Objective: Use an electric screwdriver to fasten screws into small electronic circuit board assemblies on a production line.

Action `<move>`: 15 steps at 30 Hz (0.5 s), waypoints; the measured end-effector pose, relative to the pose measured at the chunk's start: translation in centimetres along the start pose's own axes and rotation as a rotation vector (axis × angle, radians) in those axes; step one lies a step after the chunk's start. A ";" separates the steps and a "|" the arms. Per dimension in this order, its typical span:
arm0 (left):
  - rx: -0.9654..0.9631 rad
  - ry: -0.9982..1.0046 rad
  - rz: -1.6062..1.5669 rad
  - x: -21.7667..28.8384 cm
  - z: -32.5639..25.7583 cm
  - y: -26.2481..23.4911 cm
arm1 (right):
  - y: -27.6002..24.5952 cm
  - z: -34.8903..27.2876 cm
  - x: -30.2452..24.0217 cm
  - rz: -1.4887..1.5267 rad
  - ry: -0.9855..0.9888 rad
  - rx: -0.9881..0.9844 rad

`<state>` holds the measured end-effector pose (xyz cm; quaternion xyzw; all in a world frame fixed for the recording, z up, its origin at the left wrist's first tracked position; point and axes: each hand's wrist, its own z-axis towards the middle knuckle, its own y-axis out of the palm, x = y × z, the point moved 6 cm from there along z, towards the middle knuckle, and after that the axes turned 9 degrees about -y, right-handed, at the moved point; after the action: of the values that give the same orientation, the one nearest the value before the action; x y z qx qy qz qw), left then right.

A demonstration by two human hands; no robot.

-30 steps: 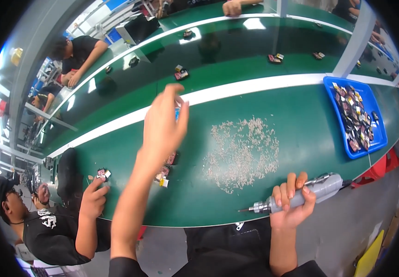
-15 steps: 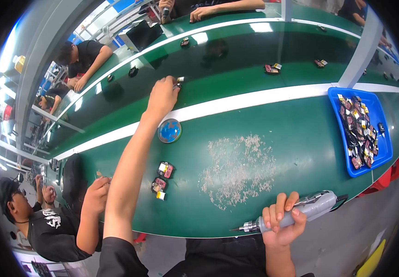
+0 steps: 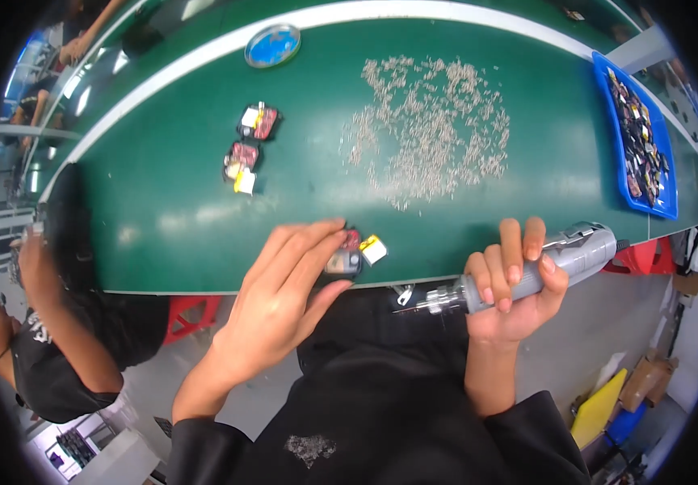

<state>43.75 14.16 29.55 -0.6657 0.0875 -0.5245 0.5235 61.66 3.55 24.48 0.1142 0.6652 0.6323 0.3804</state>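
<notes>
Loose small screws (image 3: pixel 430 129) lie spread on the green surface (image 3: pixel 163 210) at upper centre, two small assemblies (image 3: pixel 248 149) left of them, a blue tray (image 3: pixel 617 121) at upper right. At lower centre, the left hand (image 3: pixel 280 303) grips a small electronic part (image 3: pixel 349 257) on the surface edge. The right hand (image 3: pixel 515 287) is closed around a grey electric screwdriver (image 3: pixel 543 267), lying nearly level, tip toward the left.

Dark green table (image 3: pixel 163 210) with a white stripe along the far edge. Blue tray (image 3: pixel 654 153) at right, blue round dish (image 3: pixel 272 45) far left. Pale grey scatter of screws (image 3: pixel 430 129). Silver-grey screwdriver (image 3: pixel 543 263). Black, red and yellow small parts (image 3: pixel 245 145); black part (image 3: pixel 345 260) with a yellow tag.
</notes>
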 end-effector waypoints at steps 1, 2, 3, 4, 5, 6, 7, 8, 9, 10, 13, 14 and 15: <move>-0.008 0.001 0.008 -0.3 -0.1 0.5 | 0.2 -0.7 0.7 -0.018 0.009 0.007; 0.048 0.028 0.004 -0.6 -0.4 0.9 | 0.5 -1.4 1.4 -0.034 0.043 -0.026; 0.050 0.023 -0.011 -0.7 -0.5 1.2 | 0.8 -2.0 2.2 -0.047 0.077 -0.060; 0.060 0.002 0.010 -0.6 -0.6 1.2 | 0.9 -2.5 3.1 -0.057 0.110 -0.074; 0.069 -0.019 0.033 -0.4 -0.6 1.1 | 1.2 -3.0 3.8 -0.066 0.112 -0.072; 0.095 -0.016 0.021 -0.1 -0.3 1.0 | 1.6 -3.5 4.6 -0.084 0.139 -0.080; 0.097 -0.019 0.015 -0.1 -0.3 1.1 | 1.8 -4.1 5.3 -0.100 0.168 -0.089; 0.104 -0.005 0.042 0.0 -0.2 1.2 | 1.8 -4.7 5.9 -0.058 0.186 -0.102; 0.110 0.008 0.071 0.1 -0.3 1.2 | 2.1 -5.1 6.4 -0.062 0.190 -0.103; 0.111 0.007 0.066 -0.1 -0.3 1.4 | 2.3 -5.4 6.8 -0.106 0.178 -0.078; 0.121 0.054 0.154 0.1 -0.4 1.8 | 2.5 -6.1 7.9 -0.132 0.174 -0.030; 0.113 0.087 0.176 0.6 -0.5 1.9 | 2.4 -6.2 8.2 -0.158 0.174 0.007; 0.105 0.119 0.197 0.9 -0.5 2.0 | 2.1 -6.2 8.3 -0.183 0.175 0.044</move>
<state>44.59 12.35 28.45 -0.5933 0.1558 -0.5131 0.6004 51.19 4.49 22.88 0.0058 0.7172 0.5876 0.3745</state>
